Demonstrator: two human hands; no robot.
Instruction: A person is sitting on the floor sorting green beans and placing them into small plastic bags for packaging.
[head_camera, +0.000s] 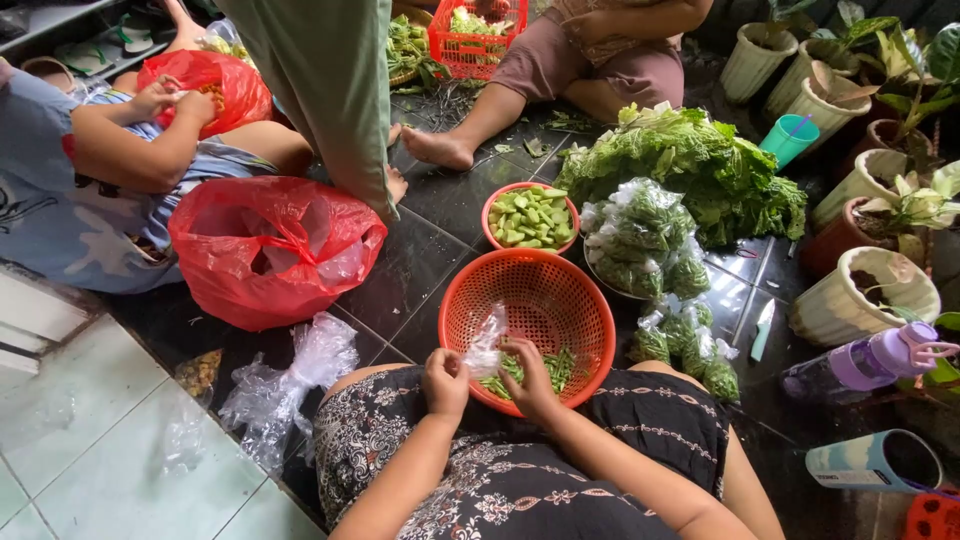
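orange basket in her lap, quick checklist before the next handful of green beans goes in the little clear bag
1. Clear bag held by left hand: ok.
2. Bag mouth open: cannot tell, the plastic is crumpled.
3. Right hand on the cut green beans: ok.
4. Beans left in the orange basket: ok, a small pile at the near side.
5. Basket steady on lap: ok, resting against the knees.
6. Filled bags clear of the basket: ok, off to the right.

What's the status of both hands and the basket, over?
Left hand holds clear bag. Right hand picks green beans in orange basket. Nothing blocking.
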